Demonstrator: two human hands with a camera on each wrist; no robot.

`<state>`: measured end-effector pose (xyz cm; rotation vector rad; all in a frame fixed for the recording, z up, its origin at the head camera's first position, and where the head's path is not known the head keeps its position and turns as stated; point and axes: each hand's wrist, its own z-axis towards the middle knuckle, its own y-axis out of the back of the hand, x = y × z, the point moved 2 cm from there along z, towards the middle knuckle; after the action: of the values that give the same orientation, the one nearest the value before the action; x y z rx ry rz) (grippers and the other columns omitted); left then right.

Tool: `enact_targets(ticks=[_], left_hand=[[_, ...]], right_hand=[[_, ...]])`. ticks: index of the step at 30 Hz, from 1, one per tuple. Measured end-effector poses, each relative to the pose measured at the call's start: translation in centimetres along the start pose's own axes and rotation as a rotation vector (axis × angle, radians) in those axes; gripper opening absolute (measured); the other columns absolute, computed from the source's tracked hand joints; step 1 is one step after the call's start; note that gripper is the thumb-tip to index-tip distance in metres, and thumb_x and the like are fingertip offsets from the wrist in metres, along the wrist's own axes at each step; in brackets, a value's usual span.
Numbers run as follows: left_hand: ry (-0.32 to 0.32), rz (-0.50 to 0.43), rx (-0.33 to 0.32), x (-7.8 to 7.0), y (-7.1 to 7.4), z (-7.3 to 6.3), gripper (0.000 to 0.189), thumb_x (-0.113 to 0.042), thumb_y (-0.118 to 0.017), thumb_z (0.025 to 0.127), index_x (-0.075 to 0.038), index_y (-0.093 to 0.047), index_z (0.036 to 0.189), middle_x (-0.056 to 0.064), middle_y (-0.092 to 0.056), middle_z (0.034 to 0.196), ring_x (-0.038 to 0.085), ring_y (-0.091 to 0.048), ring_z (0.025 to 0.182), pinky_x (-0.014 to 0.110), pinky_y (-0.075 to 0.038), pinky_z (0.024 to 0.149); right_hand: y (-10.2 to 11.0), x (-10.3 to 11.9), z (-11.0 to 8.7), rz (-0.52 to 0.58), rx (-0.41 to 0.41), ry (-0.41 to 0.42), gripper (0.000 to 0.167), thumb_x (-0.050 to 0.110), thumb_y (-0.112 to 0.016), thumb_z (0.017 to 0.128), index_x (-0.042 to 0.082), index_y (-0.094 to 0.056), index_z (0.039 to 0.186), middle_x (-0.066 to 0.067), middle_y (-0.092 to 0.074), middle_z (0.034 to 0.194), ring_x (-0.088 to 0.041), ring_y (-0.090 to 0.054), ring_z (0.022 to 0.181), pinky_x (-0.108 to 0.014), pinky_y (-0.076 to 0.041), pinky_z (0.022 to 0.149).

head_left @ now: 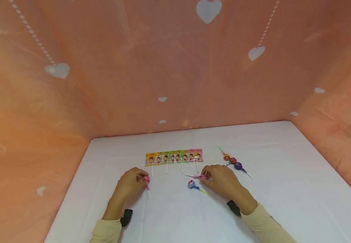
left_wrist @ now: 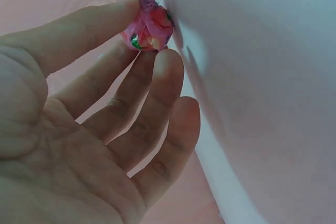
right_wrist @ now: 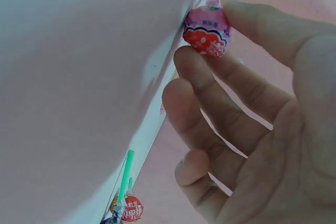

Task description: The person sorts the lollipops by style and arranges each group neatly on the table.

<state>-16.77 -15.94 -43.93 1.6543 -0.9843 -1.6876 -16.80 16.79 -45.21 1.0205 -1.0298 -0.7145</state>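
Note:
Between thumb and fingertips my left hand (head_left: pixel 129 184) pinches a round pink-wrapped lollipop (head_left: pixel 146 179), its white stick pointing toward the table's front. The left wrist view shows the lollipop's wrapped ball (left_wrist: pixel 151 31) at the fingertips, the other fingers loosely bent. My right hand (head_left: pixel 222 179) holds another pink lollipop (head_left: pixel 198 177) by its ball, with the white stick pointing left. In the right wrist view its pink and red wrapper (right_wrist: pixel 207 32) sits between thumb and fingers. A blue-wrapped lollipop (head_left: pixel 191 184) with a yellow stick lies just left of and below the right hand.
Behind the hands runs a row of several flat-packet lollipops, from an orange packet (head_left: pixel 152 159) to a pink packet (head_left: pixel 196 155), sticks forward. Farther right lie a yellow lollipop (head_left: pixel 226 157), a red lollipop (head_left: pixel 232 161) and a purple lollipop (head_left: pixel 238 165). Heart-patterned cloth (head_left: pixel 169 67) encloses the white table (head_left: pixel 175 219).

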Motion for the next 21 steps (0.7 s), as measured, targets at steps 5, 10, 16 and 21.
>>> enact_targets(ticks=[5,10,16,21], left_hand=[[-0.009,-0.010,-0.006,0.2,-0.4,0.2,0.025,-0.004,-0.075,0.078,-0.010,-0.076,0.102,0.001,-0.065,0.088,0.013,-0.056,0.080,0.030,-0.043,0.067],[-0.019,-0.011,-0.008,0.2,-0.5,0.4,0.026,-0.004,-0.075,0.078,-0.010,-0.076,0.104,0.001,-0.069,0.092,0.014,-0.057,0.081,0.030,-0.045,0.069],[-0.022,-0.005,-0.009,0.3,-0.4,0.5,0.028,-0.005,-0.075,0.079,-0.011,-0.076,0.106,0.002,-0.070,0.092,0.015,-0.059,0.083,0.032,-0.046,0.071],[-0.008,-0.011,0.006,0.4,-0.4,0.4,0.029,-0.007,-0.077,0.080,-0.011,-0.075,0.109,0.002,-0.071,0.092,0.015,-0.059,0.084,0.032,-0.047,0.072]], right_hand=[[-0.1,-0.2,-0.1,0.010,0.000,-0.009,0.019,0.032,-0.079,0.083,0.020,-0.072,0.096,0.016,-0.064,0.074,-0.005,-0.058,0.072,-0.029,-0.047,0.068],[0.0,-0.6,-0.1,0.006,0.007,-0.031,0.019,0.033,-0.079,0.083,0.021,-0.072,0.097,0.016,-0.065,0.077,-0.005,-0.057,0.072,-0.031,-0.049,0.071],[0.2,-1.1,0.1,-0.010,-0.015,-0.025,0.023,0.031,-0.077,0.084,0.020,-0.072,0.104,0.012,-0.067,0.082,-0.007,-0.058,0.073,-0.032,-0.050,0.071],[0.3,-1.3,0.1,0.011,-0.007,-0.053,0.032,0.031,-0.076,0.085,0.018,-0.070,0.113,0.010,-0.071,0.090,-0.010,-0.065,0.084,-0.036,-0.054,0.078]])
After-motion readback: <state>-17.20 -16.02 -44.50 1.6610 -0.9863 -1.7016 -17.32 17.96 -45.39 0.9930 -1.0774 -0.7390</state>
